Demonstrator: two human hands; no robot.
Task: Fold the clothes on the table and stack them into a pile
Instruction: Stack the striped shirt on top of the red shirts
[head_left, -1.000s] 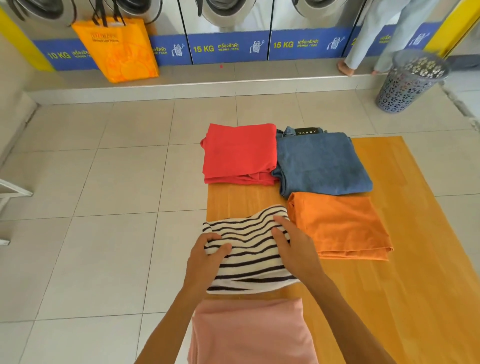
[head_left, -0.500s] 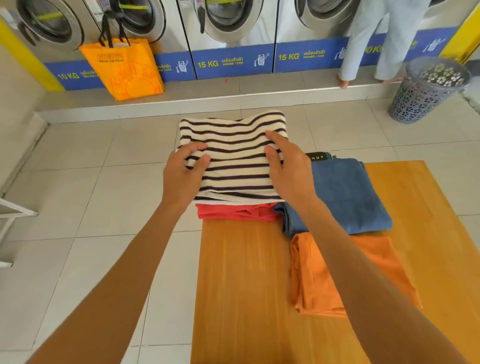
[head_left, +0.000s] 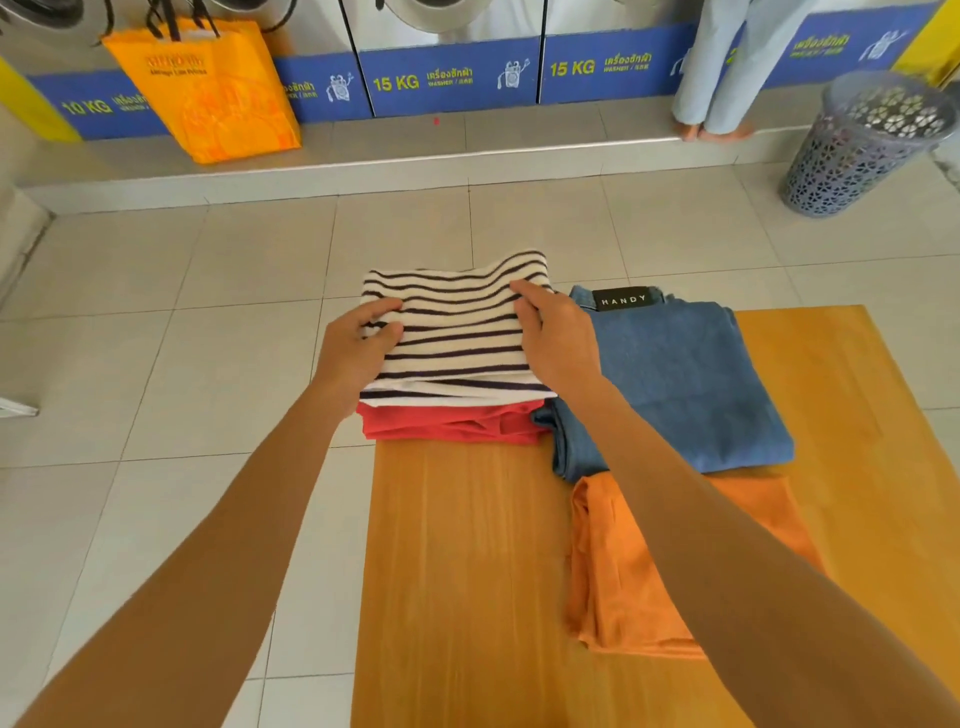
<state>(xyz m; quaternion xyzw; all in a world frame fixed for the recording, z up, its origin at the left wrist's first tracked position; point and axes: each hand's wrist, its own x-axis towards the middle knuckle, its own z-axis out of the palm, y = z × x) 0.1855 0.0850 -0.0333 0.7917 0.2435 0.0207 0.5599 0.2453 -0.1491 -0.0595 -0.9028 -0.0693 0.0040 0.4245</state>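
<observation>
A folded black-and-white striped shirt (head_left: 457, 332) lies on top of the folded red garment (head_left: 447, 423) at the far left corner of the wooden table (head_left: 467, 571). My left hand (head_left: 358, 348) grips the striped shirt's left edge, and my right hand (head_left: 556, 338) holds its right edge. To the right lies a folded blue denim piece (head_left: 691, 384) with a black label. A folded orange garment (head_left: 623, 571) sits nearer to me, partly hidden by my right forearm.
Tiled floor surrounds the table on the left and beyond it. Washing machines line a raised step at the back, with an orange bag (head_left: 208, 88) on it. A person's legs (head_left: 727, 67) stand by the machines, and a grey laundry basket (head_left: 872, 145) stands at the far right.
Both hands carried the striped shirt from the near part of the table to the far left corner and lowered it onto the red garment. The pink garment has dropped out of view.
</observation>
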